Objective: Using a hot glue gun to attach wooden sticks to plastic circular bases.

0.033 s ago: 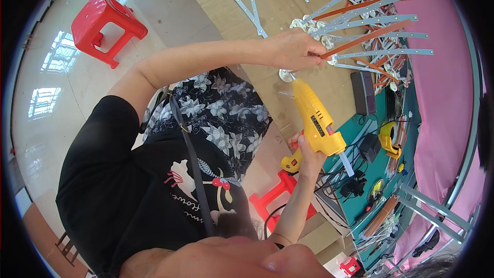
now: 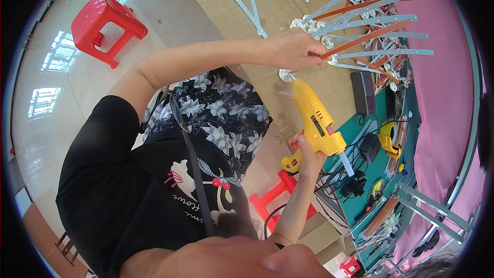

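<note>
My left hand [image 2: 297, 50] reaches across the top of the board, its fingers pinched around the lower end of a flat orange-brown strip [image 2: 368, 38]. My right hand [image 2: 309, 157] is wrapped around the handle of a yellow glue gun [image 2: 312, 113]. A whitish glue stick [image 2: 347, 164] pokes out of the gun's back end. Its nozzle comes close to a small clear round base [image 2: 285, 75] just below my left hand; whether they touch I cannot tell. Thin glue threads trail beside the nozzle. Pale metal strips with small dots [image 2: 383, 52] fan out beyond my left hand, on clear round bases.
A tan board [image 2: 329, 92] covers the work surface. Beside it stand a dark box [image 2: 363, 92], a yellow tape dispenser [image 2: 390, 139] and tangled black cables. A heap of strips lies along the pink cloth [image 2: 442, 87]. Red stools [image 2: 105, 25] and a cardboard box [image 2: 321, 237] are nearby.
</note>
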`<state>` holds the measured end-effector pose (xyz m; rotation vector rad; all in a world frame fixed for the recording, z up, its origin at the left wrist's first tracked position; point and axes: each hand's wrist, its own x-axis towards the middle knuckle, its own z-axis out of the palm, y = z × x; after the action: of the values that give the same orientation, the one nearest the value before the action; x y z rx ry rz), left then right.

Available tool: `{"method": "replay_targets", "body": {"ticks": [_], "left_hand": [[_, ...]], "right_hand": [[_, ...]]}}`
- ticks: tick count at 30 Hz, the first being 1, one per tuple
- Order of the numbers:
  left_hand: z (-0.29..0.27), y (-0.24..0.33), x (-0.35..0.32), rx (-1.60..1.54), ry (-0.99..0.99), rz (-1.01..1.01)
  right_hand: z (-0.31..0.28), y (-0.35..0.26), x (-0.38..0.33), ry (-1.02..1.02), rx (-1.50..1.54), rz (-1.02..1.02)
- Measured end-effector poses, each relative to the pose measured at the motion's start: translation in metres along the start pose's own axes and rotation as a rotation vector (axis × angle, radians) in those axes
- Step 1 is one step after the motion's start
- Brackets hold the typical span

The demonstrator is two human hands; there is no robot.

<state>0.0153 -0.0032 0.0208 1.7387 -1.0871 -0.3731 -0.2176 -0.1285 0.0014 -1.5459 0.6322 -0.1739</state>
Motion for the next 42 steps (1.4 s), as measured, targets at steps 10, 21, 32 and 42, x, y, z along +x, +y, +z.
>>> {"method": "replay_targets", "body": {"ticks": [10,21,32,42], "left_hand": [[-0.001,0.002,0.000,-0.009,0.003,-0.020],[0.000,-0.002,0.000,-0.015,0.009,0.013],[-0.002,-0.002,-0.001,-0.016,-0.003,0.007],[-0.004,-0.002,-0.002,-0.031,0.003,0.008]], "right_hand": [[-0.001,0.000,0.003,-0.009,0.029,0.005],[-0.003,0.001,0.003,-0.038,0.020,-0.011],[-0.001,-0.006,0.002,-0.009,0.012,0.000],[-0.004,-0.019,0.002,-0.019,0.001,0.034]]}}
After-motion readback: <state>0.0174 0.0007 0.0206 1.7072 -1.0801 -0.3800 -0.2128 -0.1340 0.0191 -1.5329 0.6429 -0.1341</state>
